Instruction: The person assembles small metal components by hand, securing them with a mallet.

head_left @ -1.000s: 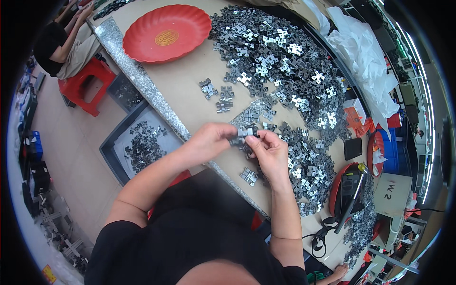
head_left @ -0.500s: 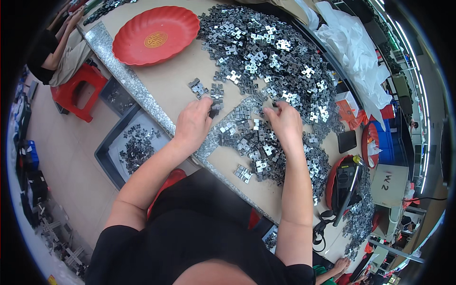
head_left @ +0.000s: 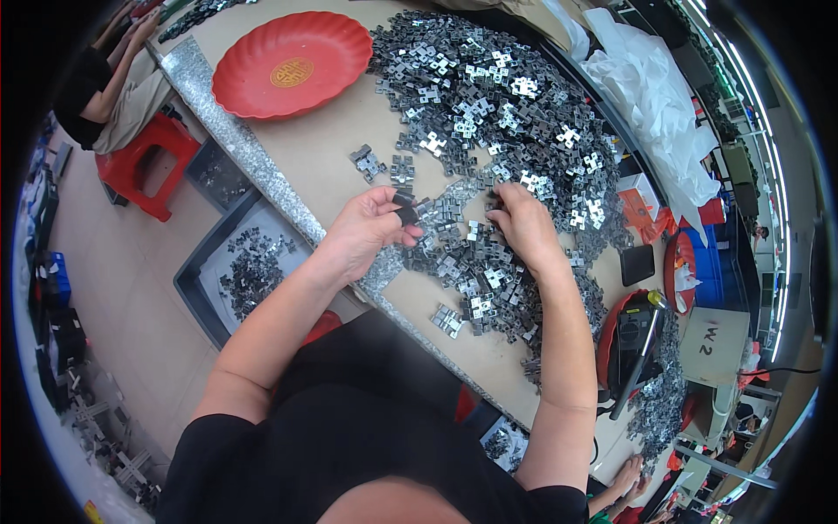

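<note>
A large heap of small silver metal brackets covers the tan table. My left hand is over the table's near edge, its fingers pinched on a small stack of brackets. My right hand lies palm down on the heap, fingers curled into the loose brackets; whether it grips one is hidden. A few short stacks of brackets stand apart on the bare table just beyond my left hand. Another small stack sits near the table edge.
A red plate lies at the far left of the table. A dark tray with brackets sits on the floor below the edge, beside a red stool and a seated person. White plastic sheeting and a red tool are at right.
My left hand has come back from the table toward the edge, now pinching a small stack of brackets. My right hand has shifted slightly right over the heap.
</note>
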A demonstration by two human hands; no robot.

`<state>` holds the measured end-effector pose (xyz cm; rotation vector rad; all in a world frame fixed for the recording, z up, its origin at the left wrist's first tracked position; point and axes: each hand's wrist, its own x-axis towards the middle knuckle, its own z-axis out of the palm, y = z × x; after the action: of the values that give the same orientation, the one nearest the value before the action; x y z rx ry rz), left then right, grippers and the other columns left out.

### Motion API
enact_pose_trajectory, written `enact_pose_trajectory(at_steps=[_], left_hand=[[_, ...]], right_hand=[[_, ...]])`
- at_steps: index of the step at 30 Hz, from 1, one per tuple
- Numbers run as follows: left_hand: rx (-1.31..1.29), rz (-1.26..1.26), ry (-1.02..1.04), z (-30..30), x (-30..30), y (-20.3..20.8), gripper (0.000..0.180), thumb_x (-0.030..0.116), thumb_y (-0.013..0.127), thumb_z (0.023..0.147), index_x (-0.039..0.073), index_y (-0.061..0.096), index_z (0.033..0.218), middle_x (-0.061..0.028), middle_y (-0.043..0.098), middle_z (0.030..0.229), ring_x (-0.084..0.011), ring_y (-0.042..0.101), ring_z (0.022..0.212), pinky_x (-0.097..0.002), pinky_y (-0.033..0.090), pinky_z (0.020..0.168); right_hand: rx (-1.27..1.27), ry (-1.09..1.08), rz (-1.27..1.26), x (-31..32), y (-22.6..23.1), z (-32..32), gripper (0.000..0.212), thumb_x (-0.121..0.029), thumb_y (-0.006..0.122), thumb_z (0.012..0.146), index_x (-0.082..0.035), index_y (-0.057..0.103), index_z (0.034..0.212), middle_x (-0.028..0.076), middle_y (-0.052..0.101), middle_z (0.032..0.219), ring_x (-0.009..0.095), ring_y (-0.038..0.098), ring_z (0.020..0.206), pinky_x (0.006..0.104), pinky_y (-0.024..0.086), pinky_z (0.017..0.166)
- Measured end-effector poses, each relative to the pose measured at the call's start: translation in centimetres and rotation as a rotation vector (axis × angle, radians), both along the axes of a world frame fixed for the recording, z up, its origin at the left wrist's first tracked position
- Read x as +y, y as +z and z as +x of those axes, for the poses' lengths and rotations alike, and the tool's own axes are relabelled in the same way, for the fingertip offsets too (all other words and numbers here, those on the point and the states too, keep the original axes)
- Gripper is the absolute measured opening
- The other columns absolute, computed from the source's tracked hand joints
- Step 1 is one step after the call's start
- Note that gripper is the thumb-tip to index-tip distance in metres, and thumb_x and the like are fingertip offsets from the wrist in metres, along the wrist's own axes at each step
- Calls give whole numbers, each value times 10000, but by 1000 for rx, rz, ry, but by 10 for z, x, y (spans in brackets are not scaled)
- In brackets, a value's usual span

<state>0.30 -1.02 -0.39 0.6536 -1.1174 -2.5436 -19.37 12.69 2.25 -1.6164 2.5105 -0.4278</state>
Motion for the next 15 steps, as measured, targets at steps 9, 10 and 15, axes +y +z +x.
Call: enact_pose_trajectory(at_steps=[9,10,15], left_hand=[[59,142,-52,-6,4,13,225,-39,480,797,-22,513,1019,-104,587,954,-197,605,826,-296,512,710],[78,160,-62,-6,4,13,227,-42,477,793,-28,513,1017,-112,586,951,-197,605,818,-295,513,710],[97,158,-129,-5,6,17,214,-37,483,786,-37,512,998,-129,582,941,-201,600,806,-294,509,707]], right_hand=[[-11,-47,-73,6,15,0,219,-96,664,714,-29,587,908,76,584,875,204,599,686,317,459,612],[-11,-46,-73,7,16,3,219,-96,664,714,-29,587,908,76,584,875,204,599,686,317,459,612],[-1108,-240,-544,13,22,50,119,2,564,809,38,536,919,102,615,833,148,623,709,234,530,619]])
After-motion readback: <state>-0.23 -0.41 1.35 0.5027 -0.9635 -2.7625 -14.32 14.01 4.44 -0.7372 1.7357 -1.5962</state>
